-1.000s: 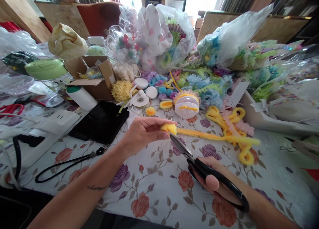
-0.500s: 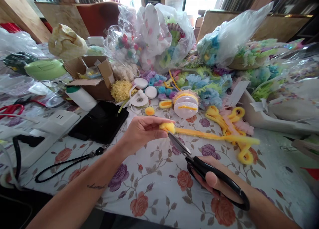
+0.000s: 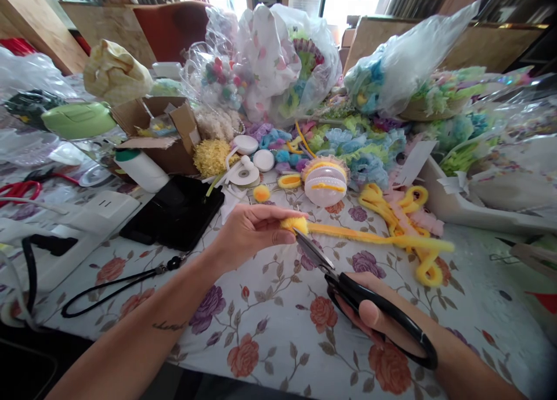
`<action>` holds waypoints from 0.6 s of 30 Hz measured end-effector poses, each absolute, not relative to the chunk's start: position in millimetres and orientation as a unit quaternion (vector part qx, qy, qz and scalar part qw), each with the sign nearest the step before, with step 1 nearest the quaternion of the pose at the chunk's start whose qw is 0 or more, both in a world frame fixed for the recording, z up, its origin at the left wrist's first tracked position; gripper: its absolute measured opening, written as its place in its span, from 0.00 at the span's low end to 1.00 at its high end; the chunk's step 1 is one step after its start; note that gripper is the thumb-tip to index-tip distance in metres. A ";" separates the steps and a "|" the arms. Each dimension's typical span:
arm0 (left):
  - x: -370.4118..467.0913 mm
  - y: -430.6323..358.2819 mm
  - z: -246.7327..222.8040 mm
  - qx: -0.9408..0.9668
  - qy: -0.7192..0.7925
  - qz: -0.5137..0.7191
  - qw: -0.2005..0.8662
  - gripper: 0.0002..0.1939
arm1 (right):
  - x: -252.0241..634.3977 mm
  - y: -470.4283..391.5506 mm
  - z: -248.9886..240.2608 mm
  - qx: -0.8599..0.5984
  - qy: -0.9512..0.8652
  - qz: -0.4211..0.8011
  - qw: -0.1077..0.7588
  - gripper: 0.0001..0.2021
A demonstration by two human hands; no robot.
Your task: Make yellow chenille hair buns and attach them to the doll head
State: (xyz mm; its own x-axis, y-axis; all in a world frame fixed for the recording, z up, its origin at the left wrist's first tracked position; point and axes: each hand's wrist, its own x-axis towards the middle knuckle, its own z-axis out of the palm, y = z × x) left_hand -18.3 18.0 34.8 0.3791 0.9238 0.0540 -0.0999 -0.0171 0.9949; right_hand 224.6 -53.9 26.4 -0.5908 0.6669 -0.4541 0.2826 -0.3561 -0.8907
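Between the fingertips and thumb of my left hand [image 3: 256, 232] is a fuzzy yellow piece [image 3: 293, 224]. From it a yellow fuzzy strip [image 3: 357, 234] runs right to a looped yellow heap [image 3: 429, 261]. My right hand [image 3: 369, 313] is wrapped round the black handles of a pair of scissors [image 3: 315, 254], whose blade tips touch the lower side of the yellow piece. The blades look nearly closed. Beyond my hands lie a yellow pompom [image 3: 261, 193], a yellow oval ring [image 3: 290, 181] and a white round case with yellow trim [image 3: 325, 185].
A black tablet [image 3: 174, 211], its looped strap [image 3: 113, 287] and a white power strip [image 3: 87, 232] lie at the left. Behind stand a cardboard box [image 3: 161, 133] and plastic bags of trimmings [image 3: 270, 69]. A white foam tray [image 3: 474, 208] is at the right.
The yellow piece and my left fingertips have shifted very slightly right and down. The scissors remain at the piece, almost unmoved.
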 end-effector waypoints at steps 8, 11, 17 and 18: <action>-18.7 16.4 36.5 0.563 0.352 0.402 0.630 0.15 | 218.8 -54.3 44.2 -0.477 -0.532 0.677 0.172 0.32; -18.1 16.1 36.5 0.558 0.349 0.400 0.638 0.15 | 218.5 -56.0 33.4 -0.475 -0.532 0.676 0.185 0.32; -17.5 16.2 35.4 0.560 0.354 0.411 0.626 0.15 | 216.4 -56.7 23.9 -0.472 -0.509 0.688 0.212 0.31; -17.6 16.5 35.0 0.558 0.359 0.413 0.623 0.15 | 216.6 -55.8 26.6 -0.470 -0.505 0.697 0.196 0.30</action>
State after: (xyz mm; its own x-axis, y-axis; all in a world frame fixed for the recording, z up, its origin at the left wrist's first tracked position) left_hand -17.6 16.5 35.0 0.4001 0.9164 0.0138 -0.1140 0.0348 0.9929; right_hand 216.6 -55.8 26.6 -0.4821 0.7475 -0.4570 0.2006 -0.4136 -0.8881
